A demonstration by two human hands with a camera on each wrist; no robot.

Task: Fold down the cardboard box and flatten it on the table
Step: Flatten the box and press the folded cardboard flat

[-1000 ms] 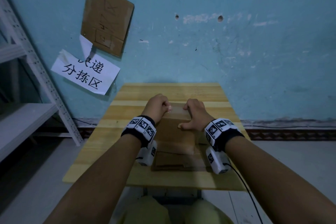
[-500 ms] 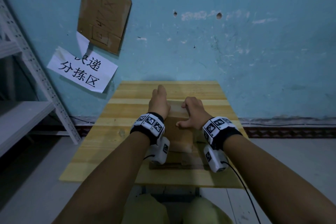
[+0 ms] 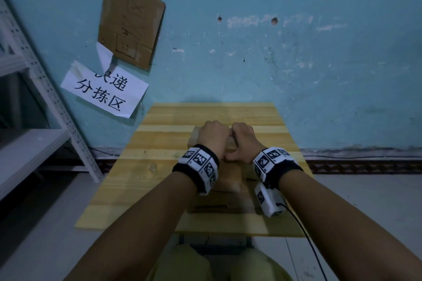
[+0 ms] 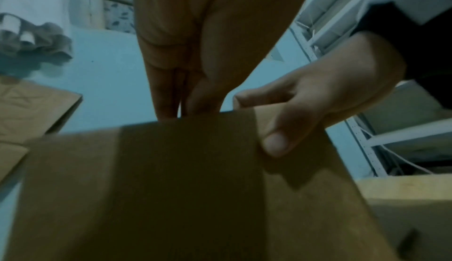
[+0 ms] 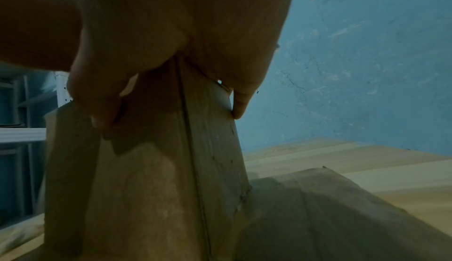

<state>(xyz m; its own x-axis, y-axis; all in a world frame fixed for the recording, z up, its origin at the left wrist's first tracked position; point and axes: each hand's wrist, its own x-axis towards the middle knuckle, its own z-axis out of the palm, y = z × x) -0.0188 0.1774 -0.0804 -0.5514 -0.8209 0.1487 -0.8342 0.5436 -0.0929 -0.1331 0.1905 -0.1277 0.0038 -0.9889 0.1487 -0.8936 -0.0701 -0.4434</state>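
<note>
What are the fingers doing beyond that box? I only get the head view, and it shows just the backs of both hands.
Observer: The left wrist view shows the right hand pinching the cardboard box: its thumb lies flat on the panel facing the person.
Visitor: And its other fingers?
Observer: In the right wrist view they hook over the panel's top edge, with one fingertip down the far side.
Visitor: And the left hand?
Observer: The left hand points down with its fingers close together, their tips hidden behind the box's top edge.
</note>
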